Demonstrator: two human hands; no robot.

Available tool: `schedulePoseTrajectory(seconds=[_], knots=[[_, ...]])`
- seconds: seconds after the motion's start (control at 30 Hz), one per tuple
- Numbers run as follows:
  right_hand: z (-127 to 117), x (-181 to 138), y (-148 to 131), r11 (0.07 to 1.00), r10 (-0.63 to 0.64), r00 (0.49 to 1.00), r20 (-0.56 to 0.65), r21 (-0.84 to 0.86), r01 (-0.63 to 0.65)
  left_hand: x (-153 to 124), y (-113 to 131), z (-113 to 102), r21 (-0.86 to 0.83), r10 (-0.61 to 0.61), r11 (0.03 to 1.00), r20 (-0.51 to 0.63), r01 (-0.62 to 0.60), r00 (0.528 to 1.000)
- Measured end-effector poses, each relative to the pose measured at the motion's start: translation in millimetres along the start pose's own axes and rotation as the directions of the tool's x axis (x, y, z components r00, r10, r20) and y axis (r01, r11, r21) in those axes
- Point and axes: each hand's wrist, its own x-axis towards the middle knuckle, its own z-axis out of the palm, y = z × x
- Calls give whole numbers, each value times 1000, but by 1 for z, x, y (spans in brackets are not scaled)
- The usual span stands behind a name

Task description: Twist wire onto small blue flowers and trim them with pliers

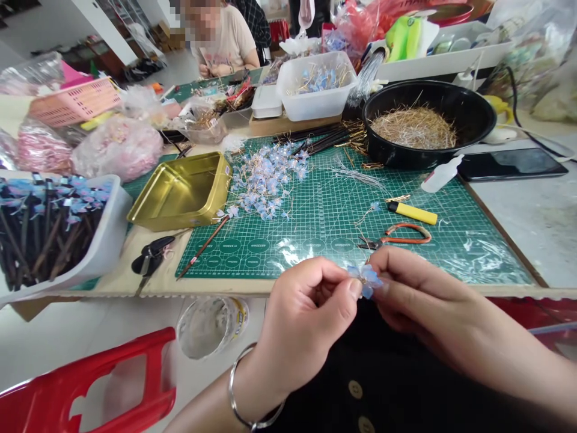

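A small pale-blue bead flower (366, 278) is pinched between both my hands, just in front of the table's near edge. My left hand (311, 319), with a silver bangle on its wrist, grips it with thumb and forefinger. My right hand (415, 288) closes on it from the other side. On the green cutting mat (324, 234) beyond lie a heap of similar blue flowers on wire (270, 177), orange-handled pliers (396, 236) and a yellow lighter (412, 211).
A gold tin (183, 191) sits left of the mat, and a white tub of dark sticks with blue flowers (54, 231) at far left. A black bowl of gold wire pins (426, 123), a phone (511, 163), scissors (151, 255) and a red stool (90, 391) are around. Another person sits at the far side.
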Motion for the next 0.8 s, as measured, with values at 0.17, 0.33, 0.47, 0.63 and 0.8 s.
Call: schedulePoseTrajectory(seconds=[0.17, 0.33, 0.47, 0.63, 0.8], knots=[[4, 14, 18, 971, -4, 1000, -3, 239, 5, -1, -10, 0, -100, 21, 995, -37, -25, 999], [0, 7, 17, 998, -43, 999, -18, 52, 44, 0, -15, 2, -81, 28, 996, -107, -37, 994], [-4, 1, 8, 918, -238, 971, -5, -328, 223, 2, -13, 4, 4, 54, 999, -128, -54, 990], [-6, -4, 3, 710, -402, 915, 17, -625, 324, 5, -9, 3, 95, 70, 994, -149, -56, 986], [-2, -5, 1, 551, -485, 874, 21, -770, 323, 4, -9, 2, 443, 272, 875, -117, -195, 955]])
